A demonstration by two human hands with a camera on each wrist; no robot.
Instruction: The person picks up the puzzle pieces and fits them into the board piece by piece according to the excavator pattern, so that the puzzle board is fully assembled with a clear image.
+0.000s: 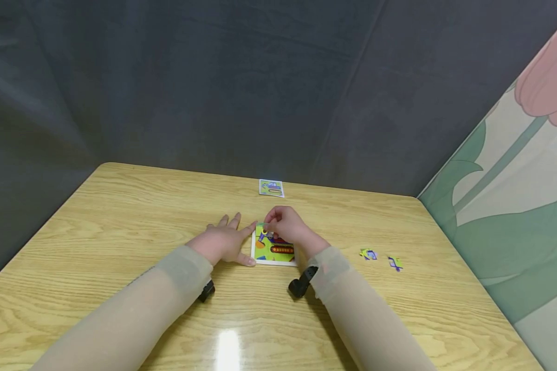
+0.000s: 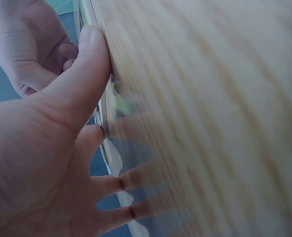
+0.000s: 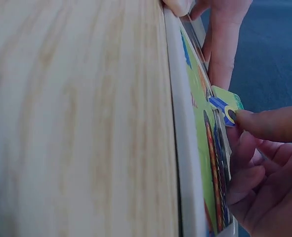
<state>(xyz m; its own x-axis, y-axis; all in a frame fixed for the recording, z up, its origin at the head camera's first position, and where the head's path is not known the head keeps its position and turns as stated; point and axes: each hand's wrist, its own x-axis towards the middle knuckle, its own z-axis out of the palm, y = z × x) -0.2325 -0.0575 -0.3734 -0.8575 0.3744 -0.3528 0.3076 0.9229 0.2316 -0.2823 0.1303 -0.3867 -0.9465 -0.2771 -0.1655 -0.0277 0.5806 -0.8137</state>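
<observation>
A small white-edged jigsaw puzzle [image 1: 276, 263] with a picture of an orange-tracked digger lies on the table in front of me. My left hand [image 1: 225, 242] rests to its left with fingers spread, thumb and index finger right at the frame's left edge. Over the upper part of the puzzle, my right hand [image 1: 285, 225] pinches a puzzle piece [image 3: 226, 104] between thumb and fingers. That piece is green with blue and yellow, and stands tilted up from the board in the right wrist view. In the left wrist view the left thumb [image 2: 86, 64] lies along the frame's side.
Two loose puzzle pieces, one nearer [image 1: 368, 254] and one farther right [image 1: 395, 263], lie on the wooden table [image 1: 144, 221]. A picture card [image 1: 271, 188] with a similar digger lies near the back edge. Behind hangs a dark curtain [image 1: 213, 93]; flowered fabric [image 1: 515, 206] borders the right side.
</observation>
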